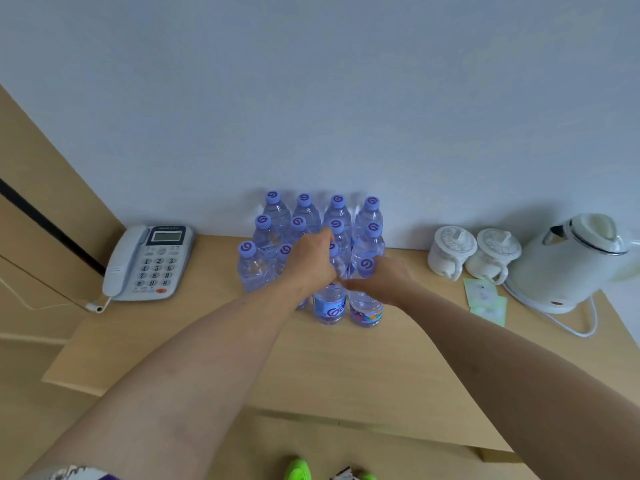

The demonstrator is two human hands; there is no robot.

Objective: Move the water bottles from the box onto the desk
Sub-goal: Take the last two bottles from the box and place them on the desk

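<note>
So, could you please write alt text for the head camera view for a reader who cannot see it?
Two bare hands, left hand and right hand, each grip a front bottle in a cluster of clear plastic water bottles with purple caps on a light wooden desk, between a grey desk telephone and a white electric kettle.

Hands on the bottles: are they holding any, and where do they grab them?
Left hand grips one front bottle around its shoulder; right hand grips the neighbouring bottle likewise.
</note>
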